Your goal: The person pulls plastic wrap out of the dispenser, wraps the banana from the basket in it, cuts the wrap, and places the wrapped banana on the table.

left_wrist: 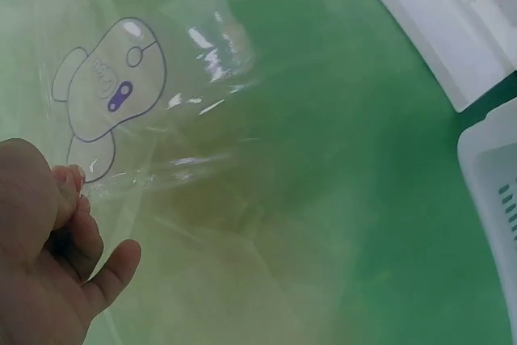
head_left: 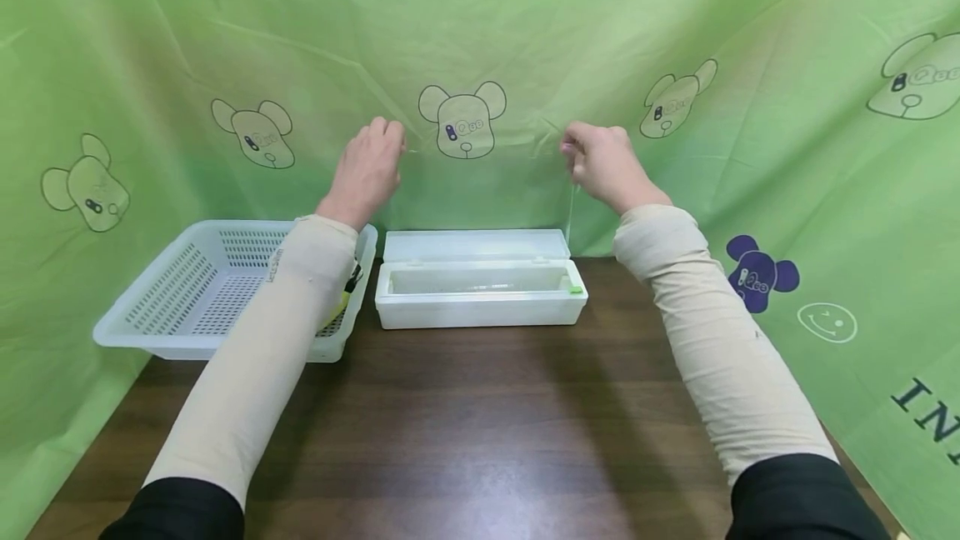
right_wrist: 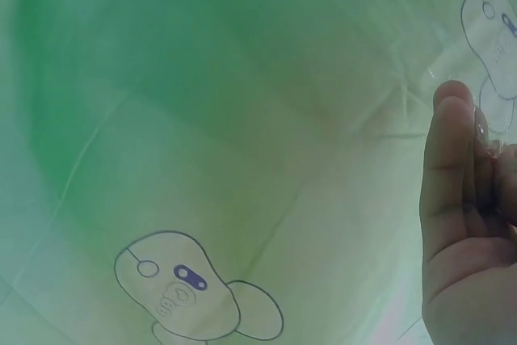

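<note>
A sheet of clear plastic film (left_wrist: 212, 58) stretches between my two raised hands, nearly invisible in the head view but with bright glints in the left wrist view. My left hand (head_left: 366, 167) pinches one side of it between thumb and fingers. At the other side, my right hand (head_left: 606, 163) pinches it with the fingertips. Below and between the hands stands a white film box (head_left: 480, 312) on the table, its hinged lid (head_left: 476, 246) raised toward the back. A small green tab (head_left: 576, 290) sits at the right end of its front rim.
Left of the box stands a white perforated basket (head_left: 168, 348), partly hidden by my left arm. Inside it lies a yellow thing with a black part (head_left: 341, 304). The brown wooden table (head_left: 465, 415) meets a green printed curtain (head_left: 480, 23) behind and at both sides.
</note>
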